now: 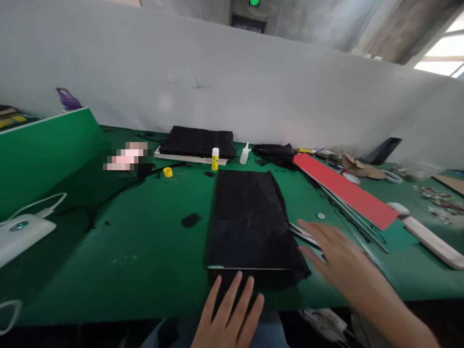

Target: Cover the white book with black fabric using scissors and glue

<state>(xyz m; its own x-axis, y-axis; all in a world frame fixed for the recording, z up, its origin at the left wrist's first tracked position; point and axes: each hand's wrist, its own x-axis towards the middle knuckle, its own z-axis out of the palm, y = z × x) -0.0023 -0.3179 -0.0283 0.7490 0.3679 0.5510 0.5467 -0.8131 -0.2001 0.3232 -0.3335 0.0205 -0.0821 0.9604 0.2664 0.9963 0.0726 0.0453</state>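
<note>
A black cloth-like sheet [250, 217] lies in front of me around a flat panel, whose pale edge shows as a thin line near the front. My left hand [230, 311] rests at the sheet's near edge, fingers spread and holding nothing. Just right of the sheet, my right hand [335, 249] is slightly blurred, with thumb and fingers apart. Close to it, a slim pale tool [303, 233], perhaps scissors, is partly hidden by that hand. A small black scrap [191, 220] lies left of the sheet.
Behind stand a yellow glue stick [215, 159] and a white nozzle bottle [245, 153], with a yellow cap [167, 172] nearby. Another black-wrapped panel [197, 141] lies at the back. A red strip [344, 188] is at right, a white power bank [27, 232] at left.
</note>
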